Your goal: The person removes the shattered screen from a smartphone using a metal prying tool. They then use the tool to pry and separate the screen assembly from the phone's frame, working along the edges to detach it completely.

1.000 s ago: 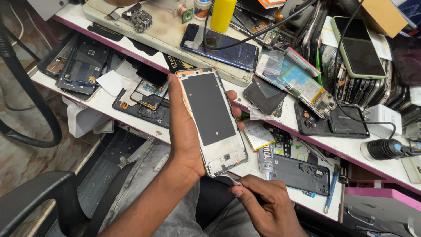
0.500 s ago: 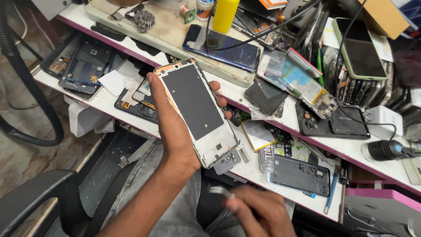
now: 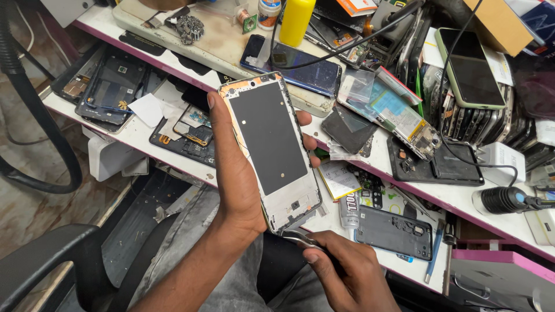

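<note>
My left hand (image 3: pixel 234 173) grips a stripped phone frame (image 3: pixel 270 147) by its long edges, holding it upright over my lap. The frame has a dark grey inner plate, a silver rim and an orange top end. My right hand (image 3: pixel 347 268) sits just below it, pinching metal tweezers (image 3: pixel 300 238) whose tips touch the frame's bottom edge.
A white workbench (image 3: pixel 462 202) holds several phone parts: a black back cover (image 3: pixel 393 232), a dark phone (image 3: pixel 292 66) on a mat, opened phones (image 3: pixel 110 84) at left, a yellow bottle (image 3: pixel 296 20), a small glue tube (image 3: pixel 348 209) and a stack of phones (image 3: pixel 497 121) at right. A black chair arm (image 3: pixel 40 257) stands lower left.
The frame has tilted and shifted in my left hand. My right hand has come back up from below, bringing the tweezers to the frame's bottom edge.
</note>
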